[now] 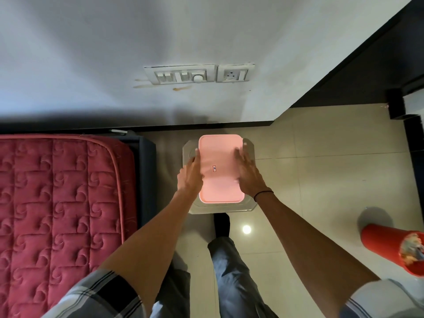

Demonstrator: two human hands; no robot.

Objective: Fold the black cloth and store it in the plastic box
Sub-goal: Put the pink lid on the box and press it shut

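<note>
A plastic box with a pink lid (219, 180) rests on a pale stool (249, 206) on the tiled floor, close to the wall. My left hand (190, 174) lies flat on the lid's left edge with fingers extended. My right hand (249, 173) lies flat on the lid's right edge, fingers spread. Both palms press down on the lid. The black cloth is not visible; the lid hides whatever is inside the box.
A red quilted mattress (62, 214) on a dark bed frame fills the left side. A red bin (394, 246) with scraps stands at the right. A white wall with a switch plate (181, 75) is ahead, dark furniture at upper right. My legs stand below the stool.
</note>
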